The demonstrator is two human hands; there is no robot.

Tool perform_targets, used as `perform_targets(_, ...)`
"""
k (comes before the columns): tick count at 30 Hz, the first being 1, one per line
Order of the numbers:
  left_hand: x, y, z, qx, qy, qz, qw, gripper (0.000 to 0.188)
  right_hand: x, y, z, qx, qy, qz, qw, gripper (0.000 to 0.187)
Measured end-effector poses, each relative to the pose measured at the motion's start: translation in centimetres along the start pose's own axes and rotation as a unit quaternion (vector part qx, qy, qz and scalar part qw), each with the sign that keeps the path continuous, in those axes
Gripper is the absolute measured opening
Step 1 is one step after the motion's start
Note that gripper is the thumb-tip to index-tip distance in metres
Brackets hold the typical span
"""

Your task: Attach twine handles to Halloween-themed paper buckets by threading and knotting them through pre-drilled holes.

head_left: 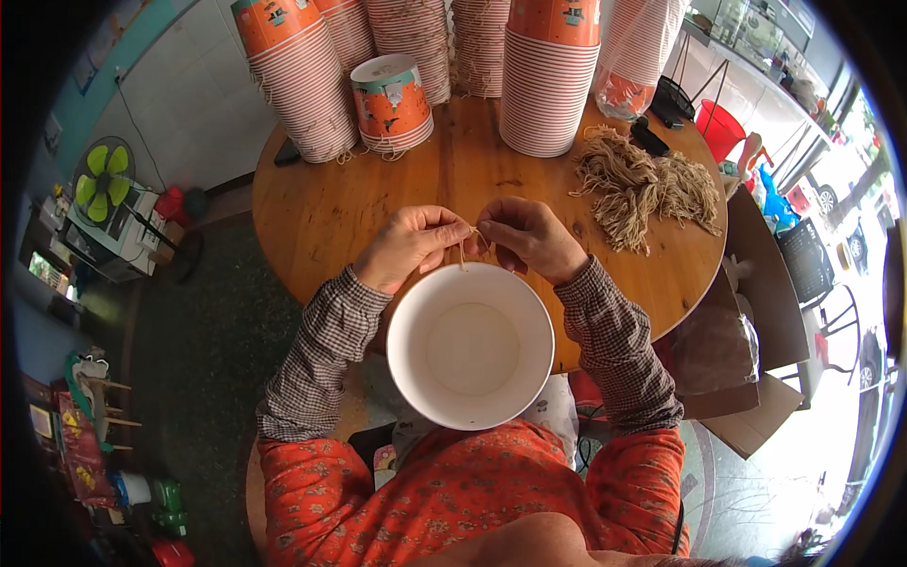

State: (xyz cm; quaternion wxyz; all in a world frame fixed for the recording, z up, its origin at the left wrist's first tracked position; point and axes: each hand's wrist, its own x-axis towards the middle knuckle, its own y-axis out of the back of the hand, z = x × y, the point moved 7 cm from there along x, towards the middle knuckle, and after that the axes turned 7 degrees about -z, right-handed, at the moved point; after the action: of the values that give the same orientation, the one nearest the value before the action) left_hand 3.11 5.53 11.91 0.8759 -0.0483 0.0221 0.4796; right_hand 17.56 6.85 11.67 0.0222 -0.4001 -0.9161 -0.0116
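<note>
A: Grip?
B: Your left hand and right hand are both pinched, fingertips nearly meeting, on one thin string.
A: Where's it run?
B: From your fingertips toward you, to the far rim of one white tub, mouth up between your forearms.
A: Farther out?
B: On your table: one twine bundle right, then five tall tub stacks, plus one bagged stack.

Left hand and right hand close together, just above the frame's centre
Thumbs and forefingers pinch, fingertips nearly meeting; left forearm and right forearm slant inward from the lower frame.
</note>
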Motion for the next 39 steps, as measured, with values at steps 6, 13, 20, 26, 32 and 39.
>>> perform_targets(6,0.2,-0.1,-0.7,-0.158,0.014,-0.028,0.987,0.016,0.1,0.2,-0.3,-0.027,0.014,0.027,0.999,0.016)
perform_targets(13,0.2,-0.3,0.1,-0.034,-0.025,0.023,0.999,0.015,-0.2,-0.7,-1.2,-0.043,0.169,0.055,0.983,0.02)
perform_targets(20,0.3,-0.2,-0.7,-0.012,-0.036,0.043,0.998,0.017,-1.4,-0.9,-3.3,-0.292,0.171,0.1,0.936,0.012)
perform_targets(26,0.5,-0.7,-0.4,-0.007,-0.038,0.038,0.999,0.018,-1.4,-1.0,-3.2,-0.261,0.183,0.1,0.943,0.009)
perform_targets(32,0.6,0.0,-0.9,0.02,-0.047,0.046,0.998,0.017,-1.7,-1.2,-4.1,-0.367,0.24,0.105,0.893,0.008)
perform_targets(39,0.4,0.0,-0.3,0.074,-0.072,0.039,0.994,0.016,-2.1,-0.5,-3.6,-0.346,0.215,0.11,0.906,0.007)
